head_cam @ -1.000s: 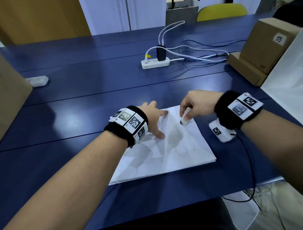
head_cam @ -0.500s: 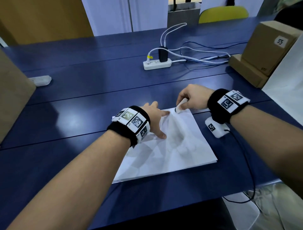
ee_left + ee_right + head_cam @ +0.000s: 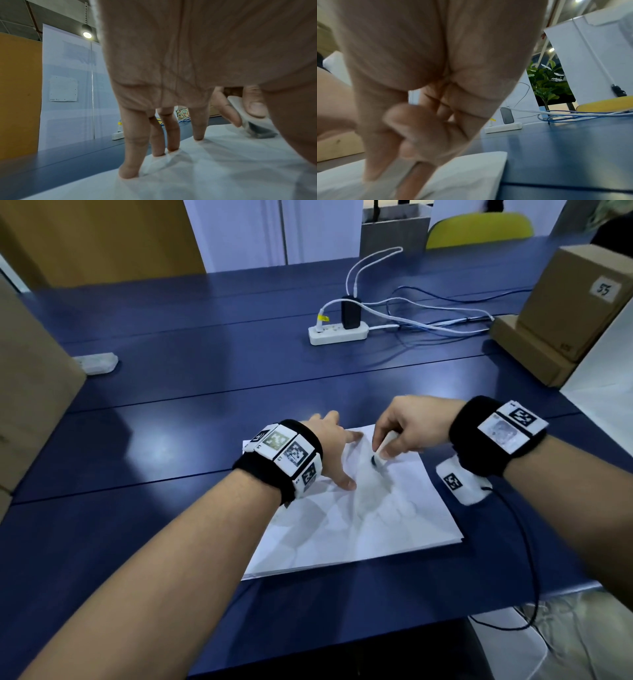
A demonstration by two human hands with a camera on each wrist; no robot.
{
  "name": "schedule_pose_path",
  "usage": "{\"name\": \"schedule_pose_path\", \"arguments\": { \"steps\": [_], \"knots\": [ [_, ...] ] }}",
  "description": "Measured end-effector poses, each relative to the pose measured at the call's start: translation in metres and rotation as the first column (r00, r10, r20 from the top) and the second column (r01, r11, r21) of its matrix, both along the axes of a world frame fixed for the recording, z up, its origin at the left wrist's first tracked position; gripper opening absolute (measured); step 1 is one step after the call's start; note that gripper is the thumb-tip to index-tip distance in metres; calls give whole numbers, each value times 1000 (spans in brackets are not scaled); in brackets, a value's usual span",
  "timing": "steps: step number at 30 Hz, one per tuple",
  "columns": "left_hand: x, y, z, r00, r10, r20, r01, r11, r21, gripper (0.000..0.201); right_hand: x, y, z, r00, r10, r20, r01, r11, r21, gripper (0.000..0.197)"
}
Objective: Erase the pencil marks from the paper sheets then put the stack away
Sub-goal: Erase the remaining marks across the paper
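Observation:
A stack of white paper sheets lies on the blue table in front of me. My left hand presses on the stack's far left part with straight, spread fingers. My right hand pinches a white eraser with a dark, smudged tip, and that tip touches the paper near its far edge. In the left wrist view the eraser shows between thumb and finger, blurred. Faint grey smudges run down the middle of the top sheet.
A white power strip with a black charger and several cables lies further back. Cardboard boxes stand at the right, another box at the left edge. A small white object lies far left. A yellow chair is behind the table.
My right hand moved the eraser from the paper's middle up to its far edge, then back down toward me. The left hand stayed pressed on the stack.

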State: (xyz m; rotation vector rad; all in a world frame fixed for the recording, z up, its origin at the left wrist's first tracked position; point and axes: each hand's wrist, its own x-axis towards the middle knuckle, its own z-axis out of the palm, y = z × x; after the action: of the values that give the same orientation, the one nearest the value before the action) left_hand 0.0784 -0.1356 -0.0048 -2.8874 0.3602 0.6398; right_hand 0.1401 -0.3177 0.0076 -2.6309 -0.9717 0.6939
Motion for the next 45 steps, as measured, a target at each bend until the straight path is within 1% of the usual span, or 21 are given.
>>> {"name": "schedule_pose_path", "arguments": {
  "steps": [4, 8, 11, 14, 18, 20, 22, 25, 27, 30, 32, 35, 37, 39, 41, 42, 43, 45],
  "knots": [
    [-3, -1, 2, 1000, -1, 0, 1, 1000, -14, 102, -2, 2, -1, 998, -32, 54, 33, 999, -12, 10],
    [-16, 7, -3, 999, 15, 41, -11, 996, -93, 94, -14, 0, -3, 992, -68, 106, 68, 998, 0, 11],
    [-29, 15, -7, 999, 12, 40, -6, 987, -163, 102, -23, -9, -4, 982, -135, 130, 127, 990, 66, 12],
    [-46, 25, -4, 998, -6, 55, 17, 978, -207, 108, -36, -19, 3, 974, -201, 102, 181, 967, 181, 18],
    [-69, 30, -2, 997, -58, 59, 69, 980, -188, 105, -66, -20, 13, 981, -195, -5, 190, 946, 263, 22],
    [-74, 30, -1, 996, -64, 59, 74, 981, -179, 106, -79, -12, 12, 989, -142, -51, 150, 959, 241, 20],
    [-76, 30, -2, 996, -63, 56, 71, 982, -173, 106, -87, -2, 5, 995, -74, -60, 85, 977, 195, 13],
    [-78, 30, -4, 998, -38, 41, 45, 980, -192, 106, -87, 9, -1, 1000, -7, 18, 5, 994, 111, 12],
    [-78, 31, -4, 999, -27, 41, 34, 980, -196, 106, -80, 16, -4, 997, -1, 77, -5, 997, 75, 13],
    [-78, 31, -3, 999, -16, 46, 25, 981, -194, 108, -69, 21, -6, 987, -48, 155, 38, 997, 66, 13],
    [-77, 32, -4, 999, -11, 43, 19, 982, -190, 108, -69, 21, -7, 983, -61, 174, 52, 997, 52, 13],
    [-77, 32, -5, 999, -8, 46, 17, 982, -186, 110, -79, 19, -7, 980, -4, 197, -4, 999, 40, 14],
    [-76, 30, -3, 999, -6, 41, 13, 983, -183, 111, -88, 13, -3, 983, 74, 171, -77, 997, 16, 15],
    [-75, 29, -2, 999, -5, 37, 11, 984, -179, 112, -94, 9, 3, 984, 171, 55, -170, 985, -25, 16],
    [-76, 28, -1, 999, -1, 35, 7, 985, -171, 110, -95, 10, 6, 976, 215, -28, -216, 976, -38, 15],
    [-75, 28, -1, 999, -4, 36, 10, 986, -164, 107, -91, 12, 5, 980, 200, -20, -201, 979, -33, 16],
    [-75, 27, -2, 999, -7, 37, 13, 987, -157, 105, -84, 14, 3, 986, 163, 23, -163, 987, -18, 16],
    [-74, 27, -1, 1000, -6, 31, 11, 988, -155, 103, -68, 18, -1, 988, 64, 143, -65, 998, 9, 17]
  ]
}}
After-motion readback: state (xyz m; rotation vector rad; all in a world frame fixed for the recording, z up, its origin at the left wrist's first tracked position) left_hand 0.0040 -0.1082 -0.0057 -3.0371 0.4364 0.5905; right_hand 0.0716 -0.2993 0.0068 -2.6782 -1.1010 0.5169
